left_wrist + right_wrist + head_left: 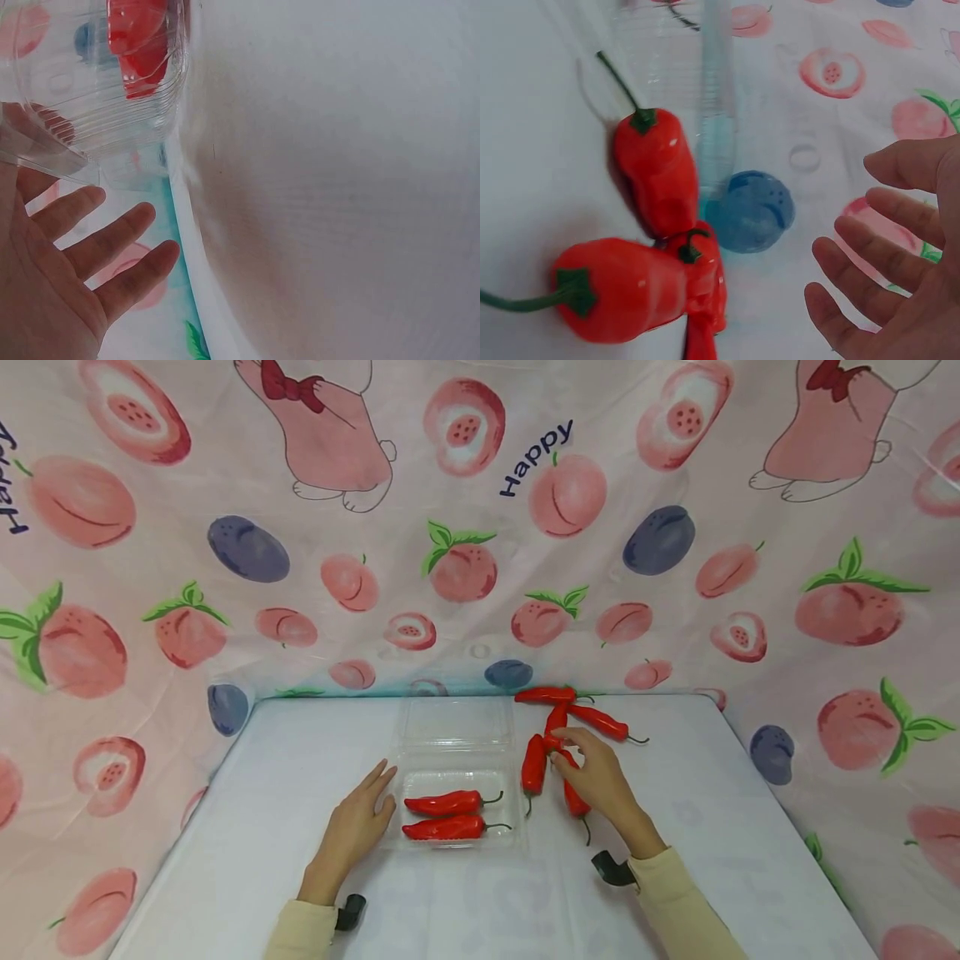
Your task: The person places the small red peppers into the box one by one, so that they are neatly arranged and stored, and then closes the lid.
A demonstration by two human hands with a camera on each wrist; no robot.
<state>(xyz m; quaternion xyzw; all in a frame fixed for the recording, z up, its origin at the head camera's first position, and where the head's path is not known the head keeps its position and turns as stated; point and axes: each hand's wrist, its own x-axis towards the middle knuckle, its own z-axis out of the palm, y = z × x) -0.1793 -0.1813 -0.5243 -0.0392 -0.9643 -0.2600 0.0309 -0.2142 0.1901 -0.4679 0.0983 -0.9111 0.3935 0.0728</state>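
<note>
A clear plastic clamshell box (450, 781) lies with its lid (457, 722) folded back, and two red chili peppers (444, 828) lie side by side in its base. My left hand (352, 822) is at the box's left edge; the left wrist view shows its fingers (112, 244) spread beside the clear wall (105, 112). Over the loose pile of red peppers (533, 764) hovers my right hand (600, 777). Seen from the right wrist, that hand (900, 255) has its fingers apart with nothing between them, away from two green-stemmed peppers (660, 176).
Several loose peppers form a cluster right of the box, including one at the table's back edge (546, 695) and one slanting right (600, 722). White cloth covers the table (300, 760). A fruit-print curtain (465, 510) hangs behind and at both sides.
</note>
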